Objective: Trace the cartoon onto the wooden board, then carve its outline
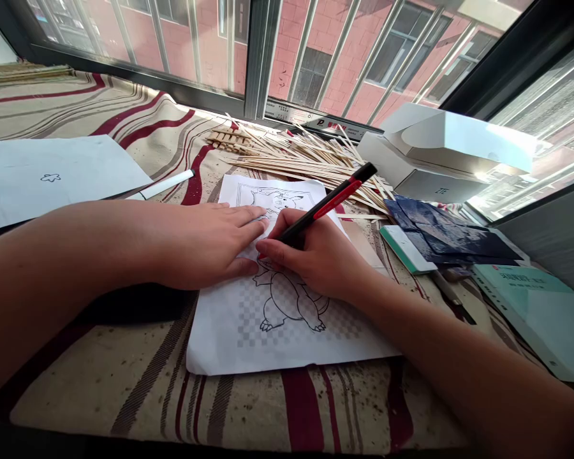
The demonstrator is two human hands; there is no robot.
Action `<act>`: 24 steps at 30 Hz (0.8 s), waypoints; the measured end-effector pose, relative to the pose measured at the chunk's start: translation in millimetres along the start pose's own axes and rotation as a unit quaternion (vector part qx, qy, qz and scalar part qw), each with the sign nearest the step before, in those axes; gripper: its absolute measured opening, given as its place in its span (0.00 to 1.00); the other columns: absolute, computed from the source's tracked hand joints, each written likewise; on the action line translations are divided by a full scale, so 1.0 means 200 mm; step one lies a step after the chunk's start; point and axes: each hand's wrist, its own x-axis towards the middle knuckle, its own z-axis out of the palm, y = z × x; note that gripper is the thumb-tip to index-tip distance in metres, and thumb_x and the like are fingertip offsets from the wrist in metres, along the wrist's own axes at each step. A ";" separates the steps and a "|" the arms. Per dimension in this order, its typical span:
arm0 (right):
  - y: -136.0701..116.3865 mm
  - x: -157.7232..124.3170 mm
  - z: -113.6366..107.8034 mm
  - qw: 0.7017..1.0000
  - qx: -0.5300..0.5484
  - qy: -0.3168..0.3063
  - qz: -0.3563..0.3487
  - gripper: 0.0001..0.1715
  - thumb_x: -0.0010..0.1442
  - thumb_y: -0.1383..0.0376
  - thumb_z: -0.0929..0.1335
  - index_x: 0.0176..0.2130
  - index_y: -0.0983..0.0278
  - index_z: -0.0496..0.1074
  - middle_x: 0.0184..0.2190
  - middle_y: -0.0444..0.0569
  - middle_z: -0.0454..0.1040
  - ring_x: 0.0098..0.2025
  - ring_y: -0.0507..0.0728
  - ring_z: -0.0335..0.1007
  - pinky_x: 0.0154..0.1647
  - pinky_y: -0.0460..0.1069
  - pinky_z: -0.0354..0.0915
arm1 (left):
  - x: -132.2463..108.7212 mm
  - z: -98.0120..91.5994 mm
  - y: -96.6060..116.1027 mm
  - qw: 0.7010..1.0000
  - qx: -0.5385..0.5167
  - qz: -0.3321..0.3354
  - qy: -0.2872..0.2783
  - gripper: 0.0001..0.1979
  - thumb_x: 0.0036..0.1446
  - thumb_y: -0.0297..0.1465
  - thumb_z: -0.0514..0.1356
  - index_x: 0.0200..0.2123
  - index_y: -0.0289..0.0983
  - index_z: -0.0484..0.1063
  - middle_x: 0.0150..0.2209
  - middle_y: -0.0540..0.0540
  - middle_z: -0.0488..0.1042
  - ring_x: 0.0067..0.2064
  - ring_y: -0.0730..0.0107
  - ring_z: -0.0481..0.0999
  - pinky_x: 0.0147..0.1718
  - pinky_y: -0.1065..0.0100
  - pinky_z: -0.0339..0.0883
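Observation:
A white sheet [249, 331] with a black outline drawing of a cartoon creature lies on the striped cloth in front of me. My left hand [205, 242] lies flat on its left part, fingers stretched out and together, pressing the paper down. My right hand [316, 255] is closed round a red and black pen [337, 197], whose tip is hidden by the fingers and rests on the drawing near my left fingertips. The pen's cap end points up and to the right.
A heap of thin wooden sticks [306, 159] lies behind the sheet. A white box [440, 153] stands at the right by the window. Dark blue sheets [449, 236] and green booklets [540, 306] lie right. Another sheet [48, 178] and a white pen [167, 183] lie left.

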 end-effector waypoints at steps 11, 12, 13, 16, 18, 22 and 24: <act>-0.01 0.00 0.00 1.000 -0.004 -0.002 -0.005 0.20 0.58 0.57 0.79 0.30 0.60 0.68 0.23 0.37 0.68 0.28 0.51 0.60 0.32 0.49 0.60 | -0.01 -0.01 0.00 1.000 0.020 -0.004 -0.014 0.41 0.72 0.50 0.45 0.80 0.36 0.52 0.83 0.40 0.42 0.82 0.48 0.47 0.78 0.48 0.46; -0.01 0.00 0.00 1.000 -0.007 -0.001 -0.001 0.20 0.58 0.57 0.79 0.30 0.60 0.67 0.23 0.37 0.67 0.28 0.51 0.60 0.32 0.49 0.59 | -0.01 0.00 0.00 1.000 0.019 -0.003 -0.013 0.41 0.72 0.50 0.45 0.80 0.36 0.52 0.83 0.40 0.42 0.82 0.48 0.47 0.78 0.48 0.46; -0.01 0.00 0.00 1.000 -0.010 0.000 0.001 0.21 0.58 0.56 0.79 0.30 0.60 0.67 0.22 0.37 0.67 0.27 0.51 0.59 0.32 0.49 0.59 | -0.01 0.00 0.00 1.000 0.019 -0.003 -0.013 0.41 0.72 0.51 0.45 0.80 0.36 0.52 0.83 0.40 0.42 0.82 0.48 0.48 0.78 0.48 0.46; -0.01 0.00 0.00 1.000 -0.020 0.004 0.002 0.21 0.58 0.56 0.79 0.29 0.60 0.67 0.22 0.36 0.64 0.27 0.51 0.57 0.31 0.49 0.58 | 0.00 0.00 0.00 1.000 0.004 -0.005 -0.005 0.40 0.72 0.50 0.47 0.79 0.36 0.54 0.83 0.38 0.44 0.81 0.45 0.51 0.77 0.46 0.49; -0.01 0.00 0.00 1.000 -0.027 0.004 0.000 0.21 0.58 0.56 0.78 0.29 0.60 0.67 0.22 0.36 0.63 0.27 0.50 0.55 0.31 0.49 0.57 | 0.00 0.00 0.00 1.000 -0.001 -0.004 -0.002 0.40 0.71 0.50 0.48 0.79 0.36 0.55 0.83 0.38 0.45 0.81 0.44 0.52 0.77 0.45 0.50; -0.01 0.00 -0.01 1.000 -0.026 0.000 -0.012 0.19 0.58 0.58 0.78 0.29 0.60 0.67 0.22 0.36 0.62 0.26 0.50 0.53 0.30 0.49 0.55 | 0.00 0.00 0.00 1.000 0.024 -0.008 -0.018 0.39 0.72 0.50 0.46 0.79 0.37 0.54 0.83 0.40 0.41 0.82 0.48 0.50 0.77 0.47 0.49; -0.01 0.00 -0.01 1.000 -0.029 0.001 -0.010 0.19 0.59 0.59 0.77 0.29 0.60 0.66 0.22 0.36 0.63 0.26 0.50 0.53 0.30 0.49 0.55 | 0.00 0.00 0.00 1.000 0.022 -0.010 -0.018 0.39 0.72 0.50 0.47 0.79 0.38 0.54 0.83 0.39 0.41 0.82 0.48 0.49 0.78 0.47 0.49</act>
